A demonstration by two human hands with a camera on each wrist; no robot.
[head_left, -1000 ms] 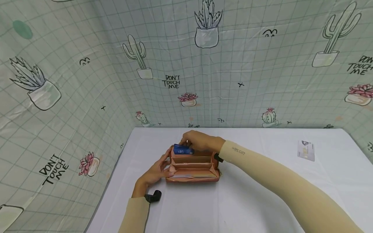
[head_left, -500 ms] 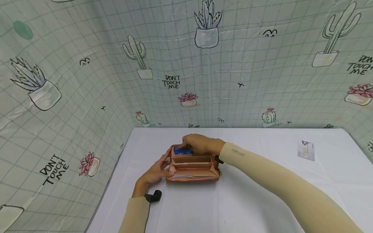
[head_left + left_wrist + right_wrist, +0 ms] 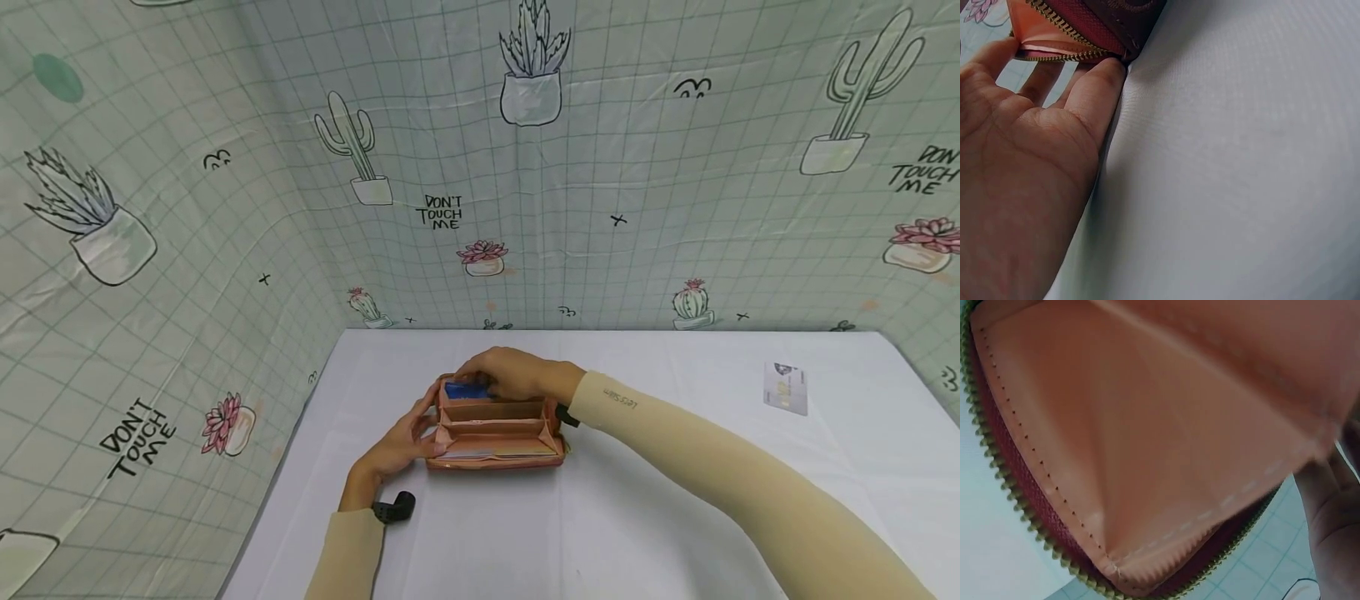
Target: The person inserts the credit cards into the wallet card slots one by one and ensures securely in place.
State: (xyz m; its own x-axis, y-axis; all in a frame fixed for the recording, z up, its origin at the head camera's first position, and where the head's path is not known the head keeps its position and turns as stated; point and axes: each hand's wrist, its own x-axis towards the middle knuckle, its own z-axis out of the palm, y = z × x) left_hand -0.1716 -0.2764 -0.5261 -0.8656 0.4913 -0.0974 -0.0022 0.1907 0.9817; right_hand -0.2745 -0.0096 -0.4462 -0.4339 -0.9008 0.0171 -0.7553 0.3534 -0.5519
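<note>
Half-hidden blue card (image 3: 467, 390) in wallet (image 3: 495, 429)

The right hand (image 3: 517, 373) covers most of the blue card (image 3: 467, 389) sunk in the wallet (image 3: 495, 425). The print on the pale card (image 3: 785, 387) lying well apart is too small to read. The right wrist view cuts the hand off at its edge.

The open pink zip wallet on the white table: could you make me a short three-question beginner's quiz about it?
1. True or false: the blue card sits in the open pink zip wallet's far section.
2. Which hand touches the wallet's left end: A left hand, B right hand?
3. What lies alone at the right of the white table?

Key: 1 true. 2 A. 3 A pale card.
</note>
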